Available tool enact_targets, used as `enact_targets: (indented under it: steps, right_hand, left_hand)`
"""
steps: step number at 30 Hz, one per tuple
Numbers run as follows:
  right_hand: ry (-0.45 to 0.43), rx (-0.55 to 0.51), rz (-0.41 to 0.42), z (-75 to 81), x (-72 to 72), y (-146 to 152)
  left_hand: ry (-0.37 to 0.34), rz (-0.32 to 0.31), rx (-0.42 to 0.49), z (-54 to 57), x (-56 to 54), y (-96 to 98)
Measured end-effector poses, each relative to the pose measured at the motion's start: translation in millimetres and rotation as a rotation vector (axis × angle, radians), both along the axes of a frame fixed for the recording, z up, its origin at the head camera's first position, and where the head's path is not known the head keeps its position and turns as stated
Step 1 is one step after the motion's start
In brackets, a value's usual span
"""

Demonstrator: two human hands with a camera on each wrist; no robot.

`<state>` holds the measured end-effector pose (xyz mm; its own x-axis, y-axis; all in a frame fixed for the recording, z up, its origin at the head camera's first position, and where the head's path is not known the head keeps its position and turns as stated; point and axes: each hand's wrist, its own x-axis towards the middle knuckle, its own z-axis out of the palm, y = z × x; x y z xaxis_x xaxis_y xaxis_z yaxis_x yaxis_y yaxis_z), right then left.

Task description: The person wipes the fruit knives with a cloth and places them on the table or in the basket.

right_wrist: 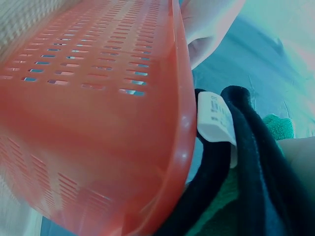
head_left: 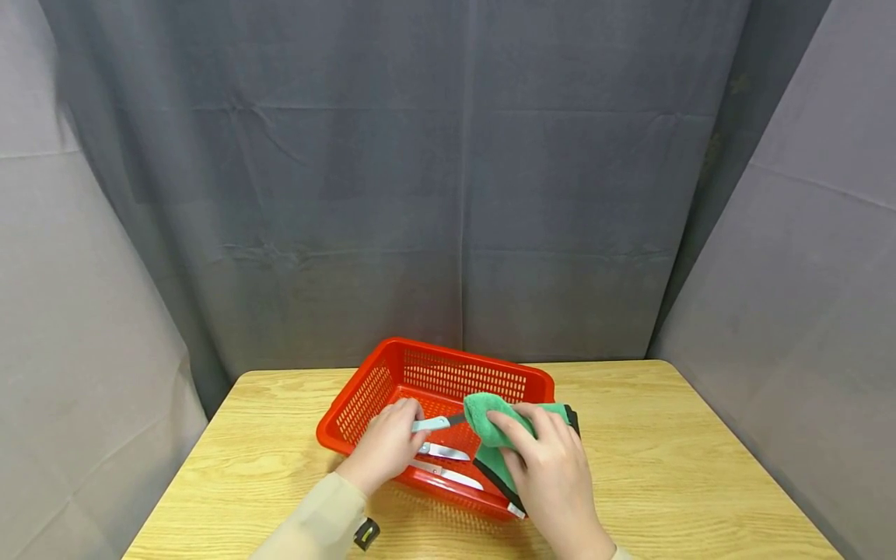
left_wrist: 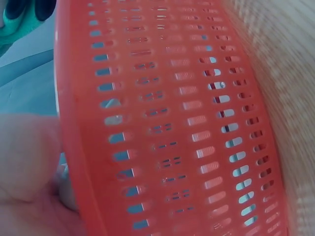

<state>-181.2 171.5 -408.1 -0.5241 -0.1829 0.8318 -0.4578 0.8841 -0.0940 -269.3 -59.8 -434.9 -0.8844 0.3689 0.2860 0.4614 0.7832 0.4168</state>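
My left hand grips the pale blue handle of a knife above the red basket. My right hand holds a green towel with black edging, folded around the knife's blade. Only a short dark stretch of blade shows between handle and towel; its tip is hidden. A loose corner of the towel hangs over the basket's near right side, and its white tag shows in the right wrist view. Inside the basket lie two more knives, one with a short blade and a longer one nearer me.
The basket, with slotted walls, stands on a light wood table. A small black item shows beside my left sleeve. Grey curtains hang behind the table and along both sides.
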Motion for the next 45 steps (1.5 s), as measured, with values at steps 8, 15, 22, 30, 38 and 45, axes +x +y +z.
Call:
enact_targets:
  steps: [8,15,22,30,38,45]
  right_hand:
    - [0.018,0.002,0.005,-0.7,-1.8,-0.2]
    - [0.008,0.001,0.007,-1.0,-2.2,0.1]
    - [-0.049,-0.005,0.0,-0.8,-1.4,0.5]
    - [-0.025,-0.006,-0.001,-0.7,-1.4,1.1]
    - [-0.004,-0.006,0.004,-0.6,-1.0,2.6]
    - [0.023,0.005,0.003,-1.0,-1.7,4.4]
  left_hand:
    - [-0.036,-0.001,-0.054,-1.7,-0.1,1.2]
    - [-0.076,-0.005,-0.091,-3.3,-2.5,2.5]
    - [-0.073,0.016,-0.128,-5.5,-4.6,4.0]
    - [-0.111,0.039,-0.156,-7.1,-7.6,5.2]
    - [-0.135,0.056,-0.16,-6.6,-8.1,6.1]
    - [-0.141,0.05,-0.134,-7.8,-8.5,5.9]
